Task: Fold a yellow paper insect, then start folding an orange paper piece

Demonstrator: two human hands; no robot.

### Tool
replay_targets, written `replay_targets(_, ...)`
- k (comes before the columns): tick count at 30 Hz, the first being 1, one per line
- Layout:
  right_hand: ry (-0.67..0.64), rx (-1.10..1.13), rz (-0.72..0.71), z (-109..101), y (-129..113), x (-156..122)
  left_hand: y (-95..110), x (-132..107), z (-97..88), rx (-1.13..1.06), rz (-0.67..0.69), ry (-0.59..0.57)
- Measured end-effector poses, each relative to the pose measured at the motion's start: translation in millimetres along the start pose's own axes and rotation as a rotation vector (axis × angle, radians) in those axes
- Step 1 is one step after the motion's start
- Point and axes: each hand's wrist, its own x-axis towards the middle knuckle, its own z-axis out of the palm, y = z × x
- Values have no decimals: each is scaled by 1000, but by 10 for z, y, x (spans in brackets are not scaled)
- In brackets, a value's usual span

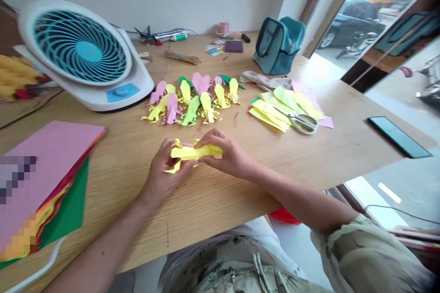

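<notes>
Between my two hands is a yellow folded paper figure (187, 152), with thin curled strips sticking out on its left side. My left hand (167, 165) grips its left end from below, fingers behind the paper and thumb along the lower edge. My right hand (225, 153) pinches its right part between thumb and fingers. Beyond my hands several similar paper figures (194, 103) in yellow, pink and green lie in a cluster. To their right, scissors (304, 123) rest on a pile of loose yellow, green and pink paper pieces (268, 114).
A white fan (137, 71) stands at the back left, near a stack of coloured paper sheets (65, 146). A teal bag (282, 48), a grey cloth (263, 81) and a bundle of thin sticks (182, 57) are farther back. A phone (398, 136) lies at the right edge.
</notes>
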Motion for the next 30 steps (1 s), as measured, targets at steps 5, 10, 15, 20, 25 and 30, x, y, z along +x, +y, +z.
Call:
replay_targets(5,-34,-122,-11,4,33,1,43,50,-66,3,-65,-77)
replay_targets(10,-32,-145,-52,-17,74,2,-14,66,-194,-323,-300,-314)
replay_targets(15,2,-121,-108,-48,35,0,-16,65,-288,-555,-405,-410)
replay_targets(20,-24,-164,-105,-27,30,-22,28,64,-278,-549,-525,-354)
replay_targets(25,-19,-193,-87,-3,50,-45,50,66,-266,-592,-556,-377)
replay_targets(30,-12,-190,-65,8,52,-53,39,63,-249,-602,-532,-391)
